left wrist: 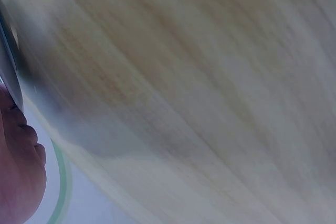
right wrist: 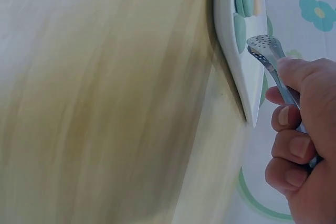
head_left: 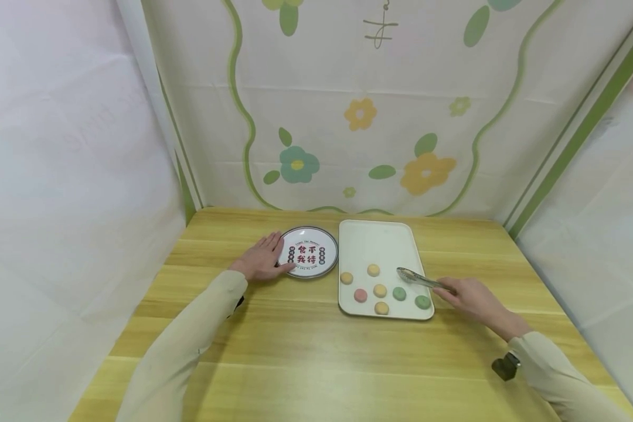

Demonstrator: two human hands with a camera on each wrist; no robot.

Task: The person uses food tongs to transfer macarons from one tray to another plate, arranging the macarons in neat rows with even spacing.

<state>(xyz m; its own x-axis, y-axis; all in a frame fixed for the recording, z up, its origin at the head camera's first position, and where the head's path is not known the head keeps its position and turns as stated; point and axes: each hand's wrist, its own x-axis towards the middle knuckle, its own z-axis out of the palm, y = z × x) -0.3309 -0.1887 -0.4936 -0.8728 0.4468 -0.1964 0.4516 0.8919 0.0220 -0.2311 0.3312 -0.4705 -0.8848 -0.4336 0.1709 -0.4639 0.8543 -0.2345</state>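
Seven macarons [head_left: 380, 291] are laid on the white tray [head_left: 382, 237], right of the lettered plate [head_left: 324, 243]. The metal tongs [head_left: 426, 281] are held in the curled grip of the right hand [head_left: 472, 298], tips slightly parted around nothing. The plate's left rim is touched by the left hand [head_left: 264, 258], fingers extended. Macaron pick-up seems in hand; tips should be widened, then lowered over one.

One right hand [head_left: 472, 299] grips one pair of tongs [head_left: 419, 278], and one left hand [head_left: 262, 259] touches one plate [head_left: 327, 241]. To the left of the right hand's grip lies one tray [head_left: 380, 240] with four yellow cookies [head_left: 380, 291], one pink cookie [head_left: 360, 295] and two green cookies [head_left: 399, 293], seven in all.
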